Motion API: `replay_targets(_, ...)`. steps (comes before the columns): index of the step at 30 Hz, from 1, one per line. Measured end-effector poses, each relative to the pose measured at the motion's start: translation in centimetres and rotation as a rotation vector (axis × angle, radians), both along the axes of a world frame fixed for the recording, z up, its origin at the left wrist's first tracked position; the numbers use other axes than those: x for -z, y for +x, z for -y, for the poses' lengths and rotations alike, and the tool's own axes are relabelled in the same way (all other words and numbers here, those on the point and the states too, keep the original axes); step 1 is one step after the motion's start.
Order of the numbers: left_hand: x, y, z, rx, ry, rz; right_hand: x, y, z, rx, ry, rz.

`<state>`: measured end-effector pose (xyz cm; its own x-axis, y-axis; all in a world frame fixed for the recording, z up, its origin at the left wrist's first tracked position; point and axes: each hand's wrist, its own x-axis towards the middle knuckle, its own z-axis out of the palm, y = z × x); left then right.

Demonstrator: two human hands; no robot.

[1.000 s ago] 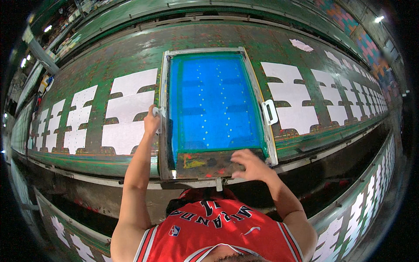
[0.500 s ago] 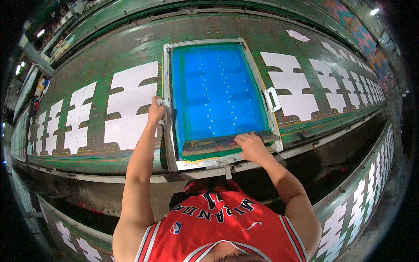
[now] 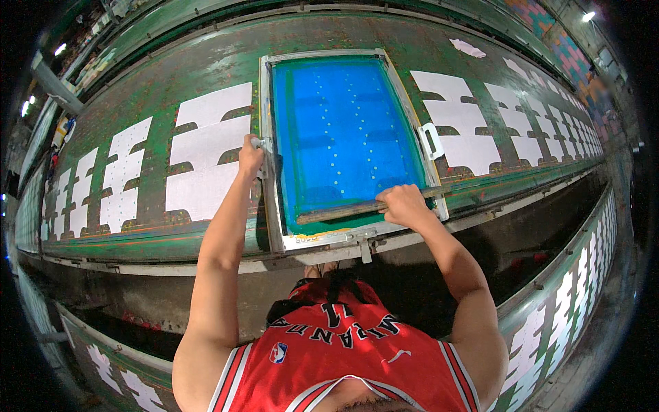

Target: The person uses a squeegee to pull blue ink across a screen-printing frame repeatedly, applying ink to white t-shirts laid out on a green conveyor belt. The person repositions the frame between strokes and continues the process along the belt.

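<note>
A screen-printing frame (image 3: 272, 189) with blue mesh (image 3: 350, 117) lies on the long green table in front of me. Two rows of pale dots and darker curved shapes show through the mesh. My left hand (image 3: 251, 158) is closed around the small handle (image 3: 259, 143) on the frame's left side. Across the near end of the mesh runs a long wooden squeegee (image 3: 336, 213), its top bar gripped by my right hand (image 3: 406, 206). Those fingers wrap over the bar toward its right end. The squeegee's lower blade is hidden from above.
White cut fabric pieces (image 3: 206, 161) lie in a row left of the frame, some dotted. More white pieces (image 3: 456, 113) continue at the right. A white handle (image 3: 431, 141) juts from the frame's right side. The table's metal edge rail (image 3: 185, 266) passes in front of me.
The squeegee has tipped, so its broad face no longer shows and it looks like a thin bar. My right hand has shifted slightly away from me with it. My left hand keeps its hold.
</note>
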<state>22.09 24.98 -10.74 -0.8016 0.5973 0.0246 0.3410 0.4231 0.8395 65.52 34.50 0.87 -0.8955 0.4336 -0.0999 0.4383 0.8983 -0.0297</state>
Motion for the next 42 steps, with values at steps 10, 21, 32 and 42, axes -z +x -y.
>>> replay_targets(10,-2.6,-0.3,-0.8,-0.047,-0.103,0.148,3.3,2.6,3.6,-0.073,0.1,-0.293)
replay_targets(21,-2.5,-0.1,-0.9,-0.092,-0.068,0.084,6.2,-5.5,-6.4,-0.142,0.273,-0.433)
replay_targets(32,-2.9,0.7,-1.0,-0.148,-0.128,-0.049,3.6,-21.5,-24.4,-0.114,0.267,-0.276)
replay_targets(42,-2.5,0.8,-1.3,-0.154,-0.039,-0.065,2.6,-34.0,-37.8,-0.054,0.292,-0.287)
